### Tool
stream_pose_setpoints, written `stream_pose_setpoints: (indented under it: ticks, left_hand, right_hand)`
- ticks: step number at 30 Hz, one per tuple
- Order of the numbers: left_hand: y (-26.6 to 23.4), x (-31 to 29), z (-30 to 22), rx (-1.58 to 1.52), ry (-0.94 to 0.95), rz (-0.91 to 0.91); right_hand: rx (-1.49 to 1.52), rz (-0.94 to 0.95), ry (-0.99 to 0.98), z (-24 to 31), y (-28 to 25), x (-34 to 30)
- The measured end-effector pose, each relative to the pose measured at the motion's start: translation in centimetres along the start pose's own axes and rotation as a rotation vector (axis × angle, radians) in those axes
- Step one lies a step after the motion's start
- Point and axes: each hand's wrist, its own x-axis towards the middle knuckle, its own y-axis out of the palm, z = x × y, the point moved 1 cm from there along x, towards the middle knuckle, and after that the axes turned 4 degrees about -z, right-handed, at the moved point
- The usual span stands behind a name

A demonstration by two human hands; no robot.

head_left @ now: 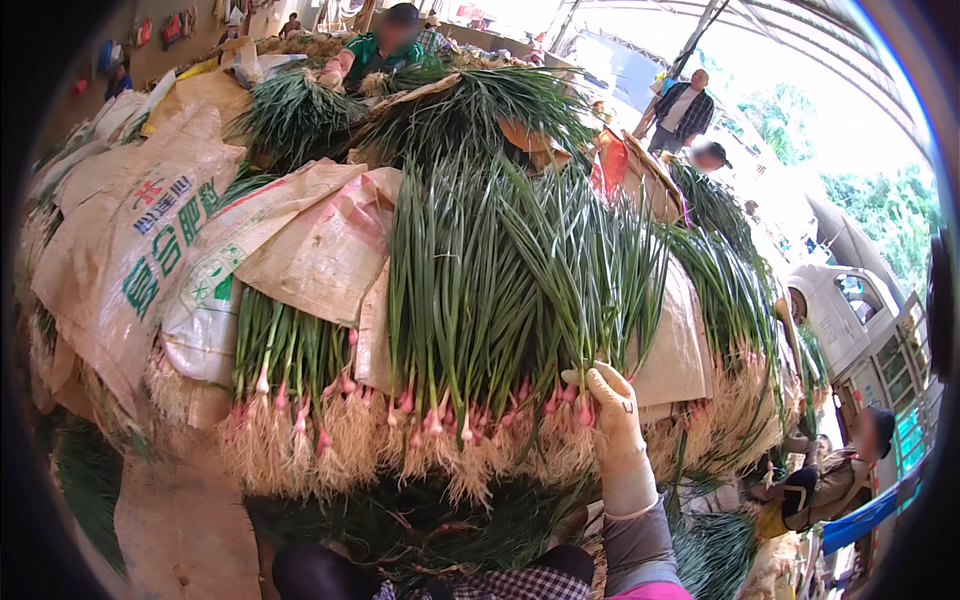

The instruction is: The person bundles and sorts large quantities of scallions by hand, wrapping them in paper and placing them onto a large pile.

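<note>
A broad row of green garlic lies on the heap in front of me, its long dark leaves pointing away and its pink bulbs and pale, stringy roots toward me. At the right part of this row is my right hand, in a pale cream glove and grey sleeve. Its thumb and fingers are closed around green garlic stems just above the bulbs. Left of the row, more stalks stick out from under a tan woven sack. My left hand is not in view.
Printed woven sacks cover the heap's left side. A person in green handles bunches across the heap. Another stands at the back right, and one crouches at the right near a white truck. Loose greens lie below the heap.
</note>
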Motion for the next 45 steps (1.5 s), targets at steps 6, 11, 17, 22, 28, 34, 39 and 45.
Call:
stream_pose_setpoints:
  ticks: [6,11,17,22,28,34,39,45]
  left_hand:
    - [-5.1,-0.1,-4.9,-0.121,0.326,-0.157]
    - [-11.0,-2.5,-19.1,-0.447,0.748,-0.092]
    - [-5.3,-10.1,-38.4,-0.817,0.903,0.539]
    - [-4.1,-8.3,-36.3,-1.026,0.865,0.557]
    - [-4.6,-6.0,-34.7,-1.303,0.722,0.720]
    - [-5.7,-4.3,-35.1,-1.375,0.649,0.667]
    - [-6.3,-1.0,-35.1,-1.592,0.500,0.570]
    - [-7.1,0.6,-35.3,-1.581,0.357,0.507]
  right_hand:
    - [0.145,0.112,0.002,-2.0,1.9,-4.4]
    - [0.152,0.201,0.039,-4.2,4.9,-10.1]
    - [0.028,0.248,0.033,-7.2,7.2,-15.0]
    - [-0.077,0.039,-0.113,-6.3,7.9,-15.8]
    - [0.147,0.000,-0.105,-2.6,2.1,-13.8]
    - [0.088,0.041,-0.036,-5.1,3.3,-14.5]
    - [0.032,0.031,-0.028,-4.5,4.8,-13.7]
    - [0.189,-0.138,-0.056,-3.0,2.2,-10.8]
